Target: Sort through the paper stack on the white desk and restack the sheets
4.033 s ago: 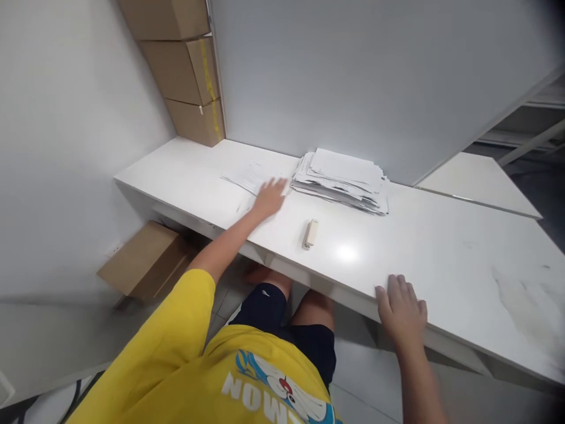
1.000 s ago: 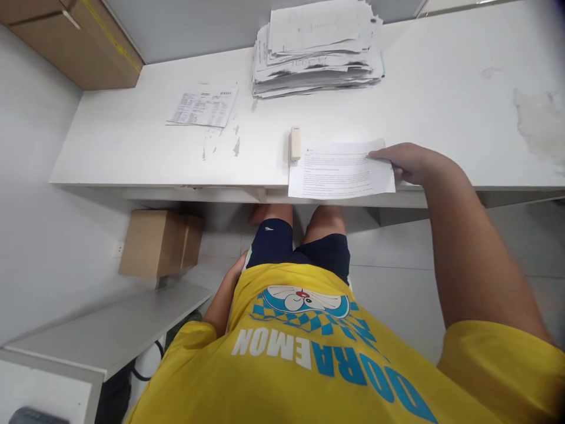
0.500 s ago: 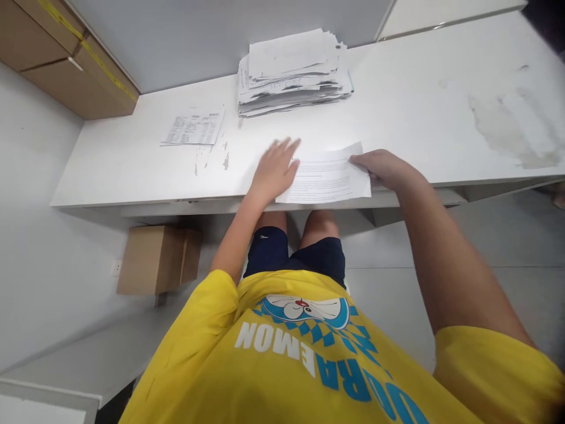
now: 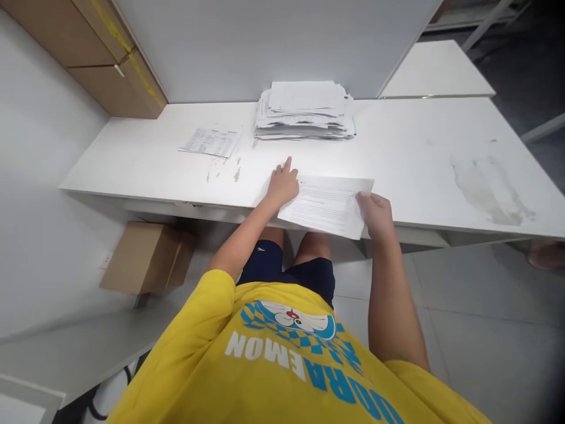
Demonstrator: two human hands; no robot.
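A printed sheet of paper (image 4: pixel 329 203) lies at the front edge of the white table, its lower part reaching past the edge. My right hand (image 4: pixel 377 213) pinches its right side between thumb and fingers. At the sheet's left side, my left hand (image 4: pixel 283 185) rests on the table with the index finger stretched out and the other fingers partly bent. Its thumb side touches the paper. Beyond the hands, a thick stack of papers (image 4: pixel 304 121) sits against the grey panel. Further left lie a few printed slips (image 4: pixel 212 142), loosely overlapped.
The white table (image 4: pixel 397 159) has a worn, peeled patch (image 4: pixel 492 191) at its right. Cardboard boxes (image 4: pixel 136 85) stand at the back left corner, and another cardboard box (image 4: pixel 132 259) is below the table. A grey panel (image 4: pixel 265 47) closes off the back.
My left hand's spread fingers have partly bent, leaving the index finger out. My right hand still grips the sheet, whose right end now sits lower and tilted. The view has shifted too.
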